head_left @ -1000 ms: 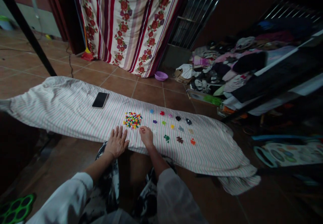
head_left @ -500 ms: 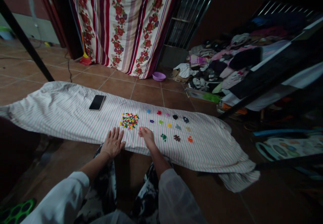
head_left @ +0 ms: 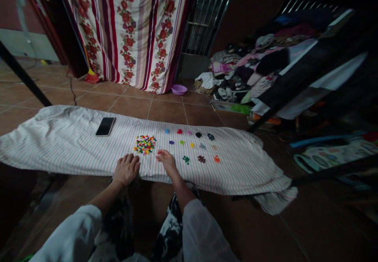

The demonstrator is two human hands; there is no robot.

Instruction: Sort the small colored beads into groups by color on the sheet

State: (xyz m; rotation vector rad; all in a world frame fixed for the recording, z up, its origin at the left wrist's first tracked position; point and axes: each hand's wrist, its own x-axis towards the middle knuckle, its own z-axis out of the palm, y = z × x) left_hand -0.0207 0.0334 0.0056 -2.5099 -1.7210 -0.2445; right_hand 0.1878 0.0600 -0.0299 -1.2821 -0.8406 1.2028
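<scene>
A mixed pile of small coloured pieces (head_left: 144,144) lies on the striped cloth (head_left: 76,144). My left hand (head_left: 126,169) rests palm down at the cloth's front edge, below the pile, with its fingers slightly bent and holding nothing. Just right of the pile, my right hand (head_left: 165,161) pinches a tiny red piece (head_left: 158,152) at its fingertips. Farther right, small single-colour groups lie in rows, among them red (head_left: 179,131), yellow (head_left: 192,145), dark green (head_left: 186,159), brown (head_left: 201,159) and orange (head_left: 216,159).
A phone (head_left: 105,126) lies on the cloth left of the pile. Beyond the cloth, a purple basin (head_left: 179,89) stands on the tiled floor near a hanging floral curtain (head_left: 141,34). Heaped clothes (head_left: 245,71) and dark slanting bars are at the right.
The view has shifted, moving the scene slightly left. My left hand's fingers, spread before, are now more bent and closer together. My right hand still pinches beside the pile.
</scene>
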